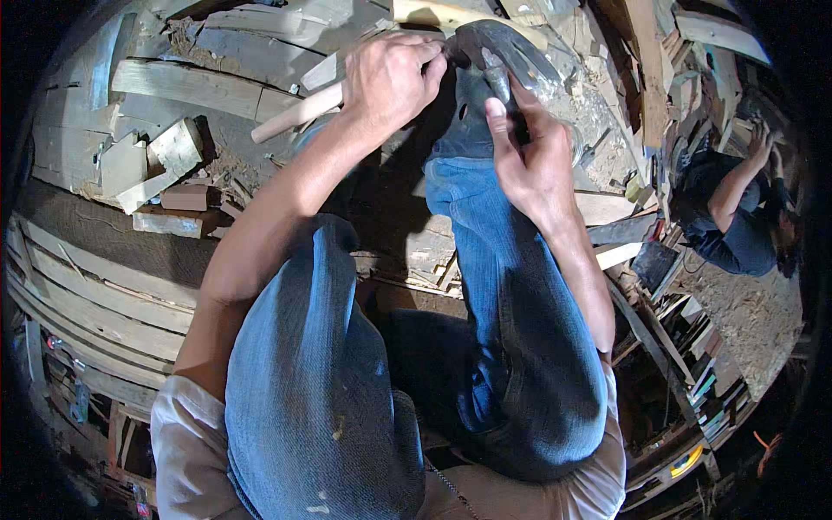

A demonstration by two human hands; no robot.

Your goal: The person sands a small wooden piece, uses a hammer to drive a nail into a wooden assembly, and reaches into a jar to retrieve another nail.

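My left hand (394, 76) is closed around a tool with a pale wooden handle (299, 113). The handle sticks out to the left behind the hand, and the tool's other end is dark and mostly hidden near my fingertips. My right hand (539, 152) is closed on a short grey metal-looking piece (497, 80), with its thumb along the near side; its kind is unclear. Both hands are over a dark shoe (520, 54) at the end of my right leg. The two hands are a short way apart.
Wooden boards and scraps (191, 91) cover the ground at the left. A slatted wooden bench (113, 316) runs along the lower left. Another person (728, 208) crouches at the far right, near wood scraps. A yellow object (686, 462) lies at the lower right.
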